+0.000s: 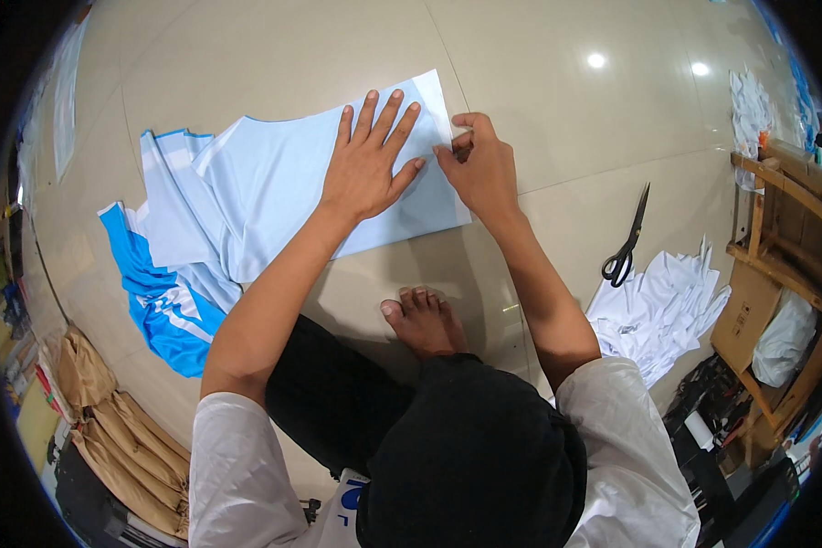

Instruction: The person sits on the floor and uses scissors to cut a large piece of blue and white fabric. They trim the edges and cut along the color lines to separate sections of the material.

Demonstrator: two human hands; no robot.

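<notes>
A light blue piece of fabric (283,173) with a white band (444,137) along its right edge lies spread on the tiled floor. My left hand (370,164) presses flat on it near that band, fingers spread. At the band's outer edge is my right hand (479,169), its thumb and index finger curled toward each other over the border. Whether cloth is pinched between those fingertips I cannot make out. Bunched at the fabric's left end is a bright blue and white printed cloth (169,301), partly under the light blue folds.
Black scissors (623,251) lie on the floor to the right, beside a heap of white cloth (658,310). A wooden frame (776,265) with a cardboard box (747,320) stands at the far right. Brown fabric (123,420) is gathered at the lower left. My bare foot (425,321) rests below the fabric.
</notes>
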